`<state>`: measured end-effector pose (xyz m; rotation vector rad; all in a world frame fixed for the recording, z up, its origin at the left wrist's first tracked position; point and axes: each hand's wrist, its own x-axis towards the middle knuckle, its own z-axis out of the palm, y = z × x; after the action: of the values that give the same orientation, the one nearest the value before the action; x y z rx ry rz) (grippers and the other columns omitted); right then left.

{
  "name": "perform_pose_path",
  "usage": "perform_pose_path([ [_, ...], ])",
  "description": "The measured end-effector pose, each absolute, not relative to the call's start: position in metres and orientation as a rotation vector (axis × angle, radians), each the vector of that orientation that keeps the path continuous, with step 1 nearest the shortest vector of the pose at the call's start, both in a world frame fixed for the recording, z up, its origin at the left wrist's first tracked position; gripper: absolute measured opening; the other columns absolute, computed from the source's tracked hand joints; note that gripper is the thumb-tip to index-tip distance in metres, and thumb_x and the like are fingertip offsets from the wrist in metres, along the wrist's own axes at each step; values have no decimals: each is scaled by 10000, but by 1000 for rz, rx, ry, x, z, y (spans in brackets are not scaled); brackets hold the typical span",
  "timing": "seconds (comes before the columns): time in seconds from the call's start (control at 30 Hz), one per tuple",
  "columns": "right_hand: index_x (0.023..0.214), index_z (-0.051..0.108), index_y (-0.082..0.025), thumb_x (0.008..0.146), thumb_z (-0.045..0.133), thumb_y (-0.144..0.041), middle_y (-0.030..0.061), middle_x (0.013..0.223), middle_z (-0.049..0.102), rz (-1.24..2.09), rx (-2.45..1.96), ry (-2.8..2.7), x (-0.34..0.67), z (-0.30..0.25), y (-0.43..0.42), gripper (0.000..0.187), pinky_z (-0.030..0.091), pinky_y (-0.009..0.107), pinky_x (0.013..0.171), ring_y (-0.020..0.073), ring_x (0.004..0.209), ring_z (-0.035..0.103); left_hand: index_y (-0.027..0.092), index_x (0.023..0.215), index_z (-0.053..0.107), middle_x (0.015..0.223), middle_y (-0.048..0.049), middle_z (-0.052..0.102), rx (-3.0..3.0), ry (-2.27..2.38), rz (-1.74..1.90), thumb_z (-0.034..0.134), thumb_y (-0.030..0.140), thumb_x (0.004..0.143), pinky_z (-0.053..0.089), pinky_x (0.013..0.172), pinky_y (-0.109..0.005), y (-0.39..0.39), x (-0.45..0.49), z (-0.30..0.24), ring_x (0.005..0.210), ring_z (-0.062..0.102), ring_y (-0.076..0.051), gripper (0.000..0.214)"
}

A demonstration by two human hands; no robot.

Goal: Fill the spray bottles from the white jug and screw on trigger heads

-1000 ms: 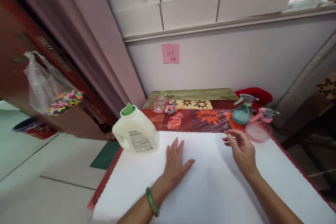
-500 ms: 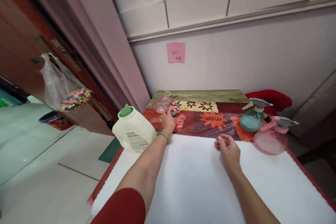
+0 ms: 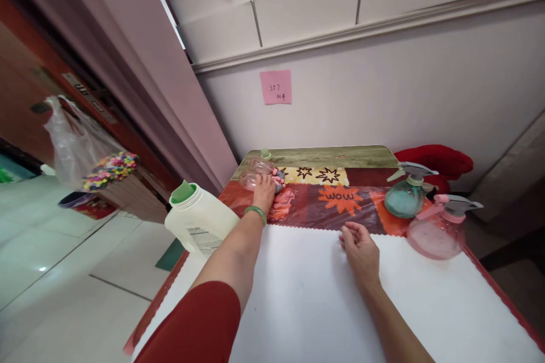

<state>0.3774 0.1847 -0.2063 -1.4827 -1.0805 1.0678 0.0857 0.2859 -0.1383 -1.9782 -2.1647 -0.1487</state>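
My left hand [image 3: 264, 193], with a green bangle at its wrist, reaches to the table's back left. Its fingers curl over the neck of a clear pink spray bottle [image 3: 247, 181] lying on its side, partly covered by the hand. Another clear pink spray bottle [image 3: 260, 166] lies just behind, its pink and grey spray head [image 3: 279, 173] pointing right. My right hand [image 3: 361, 249] hovers or rests over the white sheet [image 3: 315, 295]; its fingers are curled together and I see nothing in them. Left of my left forearm stands a cream jug [image 3: 202, 221] with a green cap.
A teal spray bottle [image 3: 404, 198] and a pink spray bottle [image 3: 437, 232] stand upright at the right, both holding liquid. A small green cap [image 3: 265, 153] sits at the back left. A plastic bag [image 3: 80, 147] of colourful bits hangs from the door handle.
The view has shifted slightly, so most things sit further left. My left hand has moved a little over the nearer lying bottle. My right hand keeps its curled shape over the sheet.
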Motion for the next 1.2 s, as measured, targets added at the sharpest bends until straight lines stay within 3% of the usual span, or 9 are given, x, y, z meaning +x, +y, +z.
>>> perform_pose_path([
  [0.13,1069,652,-226,818,645,-601,63,888,776,1072,-1465,-1076,377,-210,187,451,609,338,691,250,791,769,200,1314,598,1376,-120,594,-2061,-2112,-117,644,373,947,530,975,-522,279,98,-127,1181,616,-279,408],
  [0.3,1070,657,-214,798,665,-605,67,886,766,1090,-1444,-1041,379,-218,189,477,608,327,665,244,789,762,155,1306,628,1414,-199,577,-2175,-2041,-157,464,66,924,103,1205,-661,257,136,-101,1490,291,-358,425],
  [0.43,1072,653,-194,782,688,-618,67,877,755,1115,-1389,-1019,382,-220,188,514,614,332,657,238,771,755,131,1190,654,1188,-194,680,-2292,-2000,-275,376,-9,875,22,1202,-654,216,174,-75,1397,399,-346,443],
  [0.53,1045,661,-176,763,712,-623,67,845,749,1108,-1351,-1013,382,-218,185,531,614,332,646,238,759,752,191,1092,642,1086,-138,707,-2407,-1993,-415,480,14,829,58,1194,-654,173,194,-59,1235,538,-325,356],
  [0.63,1029,665,-179,764,718,-626,77,874,750,1057,-1294,-1033,381,-211,180,523,612,347,668,235,751,743,202,1144,575,1100,-123,704,-2462,-2050,-640,545,136,873,191,1157,-654,133,197,-49,1160,605,-314,280],
  [0.8,1031,675,-220,836,675,-603,92,1009,761,1063,-1064,-1227,369,-168,156,430,574,435,909,268,934,730,220,1189,524,1077,-86,712,-2623,-2195,-1344,601,329,918,510,918,-414,98,173,-38,983,691,-234,302],
  [0.93,1143,688,-241,862,675,-546,76,1161,736,1328,-832,-1606,344,-115,120,415,519,437,993,289,1107,675,197,1077,613,1035,-62,700,-2730,-2176,-2154,745,406,824,517,890,-370,90,156,-32,985,675,-224,354],
  [1.07,1204,652,-220,788,784,-470,64,1158,721,1506,-724,-1623,315,-83,92,503,524,427,962,279,1079,665,190,1015,661,927,-42,696,-2707,-2147,-2292,789,418,792,533,819,-351,83,151,-27,886,677,-209,344],
  [1.2,1236,602,-239,771,808,-455,62,1199,711,1421,-741,-1272,298,-72,80,552,511,429,1003,269,1126,653,237,1287,584,1240,-107,663,-2336,-2019,-2330,683,485,876,497,991,-402,63,143,-32,1152,637,-251,490],
])
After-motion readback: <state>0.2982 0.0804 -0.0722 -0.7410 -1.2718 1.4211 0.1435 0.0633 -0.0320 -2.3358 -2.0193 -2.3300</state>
